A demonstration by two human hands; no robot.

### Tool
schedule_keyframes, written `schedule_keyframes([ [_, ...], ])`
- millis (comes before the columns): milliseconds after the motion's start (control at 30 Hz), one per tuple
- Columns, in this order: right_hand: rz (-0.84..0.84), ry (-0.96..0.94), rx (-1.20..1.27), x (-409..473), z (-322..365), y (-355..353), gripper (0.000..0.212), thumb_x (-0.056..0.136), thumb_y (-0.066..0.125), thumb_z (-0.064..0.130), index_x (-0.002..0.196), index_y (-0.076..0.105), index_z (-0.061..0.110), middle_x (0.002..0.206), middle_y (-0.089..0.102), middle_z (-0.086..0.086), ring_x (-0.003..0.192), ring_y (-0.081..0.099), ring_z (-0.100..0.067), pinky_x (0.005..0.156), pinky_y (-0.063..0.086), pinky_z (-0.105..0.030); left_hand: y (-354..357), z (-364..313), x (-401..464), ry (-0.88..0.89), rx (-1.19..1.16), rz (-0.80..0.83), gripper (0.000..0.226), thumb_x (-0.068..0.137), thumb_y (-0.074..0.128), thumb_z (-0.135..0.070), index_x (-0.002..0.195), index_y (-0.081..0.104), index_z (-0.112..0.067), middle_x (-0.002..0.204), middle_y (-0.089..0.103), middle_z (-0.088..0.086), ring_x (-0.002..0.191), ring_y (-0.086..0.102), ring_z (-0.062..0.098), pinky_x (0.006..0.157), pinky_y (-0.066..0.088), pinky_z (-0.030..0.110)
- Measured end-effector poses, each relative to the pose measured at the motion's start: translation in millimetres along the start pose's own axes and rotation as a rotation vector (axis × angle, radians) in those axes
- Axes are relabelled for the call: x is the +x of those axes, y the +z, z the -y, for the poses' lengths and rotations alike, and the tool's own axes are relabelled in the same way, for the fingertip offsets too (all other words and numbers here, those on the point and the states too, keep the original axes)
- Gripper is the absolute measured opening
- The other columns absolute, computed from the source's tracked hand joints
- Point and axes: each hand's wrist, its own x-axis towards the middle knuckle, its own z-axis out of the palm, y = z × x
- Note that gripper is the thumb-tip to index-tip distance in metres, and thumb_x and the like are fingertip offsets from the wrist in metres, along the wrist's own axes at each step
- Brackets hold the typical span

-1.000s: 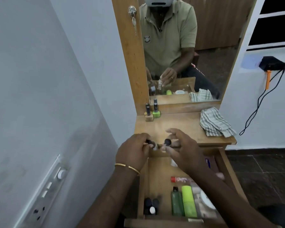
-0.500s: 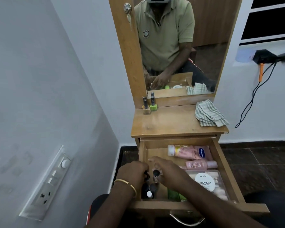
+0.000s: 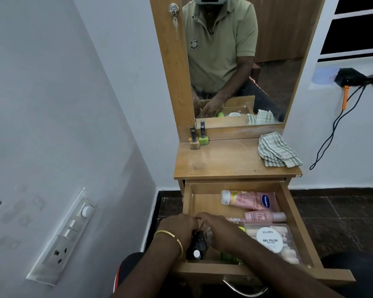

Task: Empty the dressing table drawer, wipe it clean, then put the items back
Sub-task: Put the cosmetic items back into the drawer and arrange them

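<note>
Dropped from above the tabletop into the open drawer [image 3: 297, 214], both hands.
Left hand [image 3: 177, 227] and right hand [image 3: 219, 230] curled over dark small bottles [image 3: 197, 247] at near-left corner; grip hidden, cannot tell. Beside: Zudio nail polish remover wipes tub [image 3: 269, 239], pink bottle [image 3: 264, 216], Vaseline tube [image 3: 249, 200]. Farther, on dressing table [image 3: 228, 162]: checked cloth [image 3: 277, 150], two nail polish bottles [image 3: 199, 138], mirror [image 3: 274, 61].

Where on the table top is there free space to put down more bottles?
The table top is bare between the two nail polish bottles at the back left and the folded cloth at the right. The drawer is crowded.
</note>
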Motion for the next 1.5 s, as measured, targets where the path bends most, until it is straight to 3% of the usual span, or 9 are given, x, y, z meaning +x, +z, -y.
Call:
schedule_keyframes([
  [200,0.047,-0.016,-0.030,-1.0,2.2,0.4,0.071,0.081,0.073,0.008,0.142,0.041,0.027,0.136,0.057,0.001,0.119,0.056,-0.016,0.097,0.049,-0.029,-3.8,0.9,0.0,0.023,-0.069,0.029,0.037,0.087,0.057,-0.009,0.123,0.055,-0.018,0.119,0.063,0.011,0.108,0.062,0.032,0.089,0.053,0.042],
  [500,0.022,-0.062,-0.002,-8.9,13.3,-22.3,0.051,0.091,0.057,0.005,0.138,0.046,0.022,0.133,0.056,0.002,0.117,0.055,-0.012,0.094,0.043,-0.022,-9.5,6.9,7.3,0.049,-0.185,-0.024,0.037,0.089,0.052,-0.012,0.125,0.055,-0.022,0.120,0.064,0.006,0.108,0.062,0.027,0.089,0.051,0.036],
  [667,-0.341,-0.083,0.118,5.9,10.8,-66.5,0.039,0.092,0.060,0.016,0.127,0.057,0.034,0.112,0.063,0.013,0.087,0.060,0.003,0.072,0.050,-0.015,-29.1,21.4,24.9,0.035,-0.330,-0.320,0.028,0.090,0.045,-0.018,0.114,0.057,-0.025,0.110,0.064,0.002,0.103,0.061,0.024,0.080,0.049,0.030],
  [800,-0.617,-0.071,0.122,46.2,8.8,-113.9,0.031,0.086,0.070,0.020,0.115,0.063,0.028,0.099,0.064,0.011,0.074,0.061,-0.001,0.064,0.051,-0.022,-56.3,33.9,62.3,-0.008,-0.422,-0.524,0.034,0.096,0.048,-0.030,0.130,0.051,-0.030,0.117,0.062,-0.003,0.104,0.060,0.019,0.083,0.049,0.030],
  [900,-0.731,-0.100,0.022,79.9,15.6,-140.1,0.033,0.083,0.072,0.023,0.115,0.062,0.028,0.102,0.062,0.009,0.078,0.061,-0.009,0.069,0.052,-0.030,-74.6,44.1,94.3,-0.085,-0.484,-0.592,0.042,0.095,0.050,-0.031,0.137,0.047,-0.031,0.122,0.062,-0.003,0.106,0.060,0.019,0.088,0.051,0.031],
  [1067,-0.784,-0.091,-0.207,128.3,30.0,-165.0,0.046,0.086,0.068,0.024,0.130,0.055,0.029,0.117,0.058,0.004,0.097,0.060,-0.018,0.068,0.048,-0.028,-99.6,55.8,130.9,-0.164,-0.520,-0.690,0.044,0.093,0.054,-0.024,0.135,0.045,-0.026,0.127,0.056,0.001,0.109,0.059,0.024,0.087,0.053,0.037],
  [1233,-0.692,-0.166,-0.383,156.7,40.5,-158.0,0.046,0.090,0.061,0.036,0.135,0.052,0.030,0.115,0.053,0.003,0.094,0.057,-0.018,0.063,0.041,-0.027,-89.4,70.0,145.1,-0.229,-0.589,-0.691,0.036,0.095,0.049,-0.032,0.130,0.052,-0.023,0.128,0.057,0.003,0.115,0.057,0.025,0.093,0.050,0.039],
  [1333,-0.726,-0.194,-0.430,163.3,37.4,-151.4,0.037,0.090,0.062,0.035,0.126,0.060,0.027,0.114,0.058,0.004,0.090,0.060,-0.019,0.062,0.042,-0.026,-67.8,76.3,151.3,-0.360,-0.669,-0.598,0.053,0.098,0.043,-0.043,0.143,0.040,-0.015,0.146,0.045,0.008,0.131,0.045,0.029,0.106,0.039,0.042],
  [1500,-0.764,-0.199,-0.384,150.8,40.2,-144.3,0.018,0.089,0.064,0.027,0.107,0.069,0.023,0.099,0.070,0.004,0.081,0.063,-0.018,0.060,0.047,-0.027,-46.0,84.5,174.9,-0.492,-1.208,-0.421,0.066,0.099,0.029,-0.056,0.149,0.033,-0.015,0.155,0.036,0.010,0.138,0.038,0.031,0.114,0.031,0.046],
])
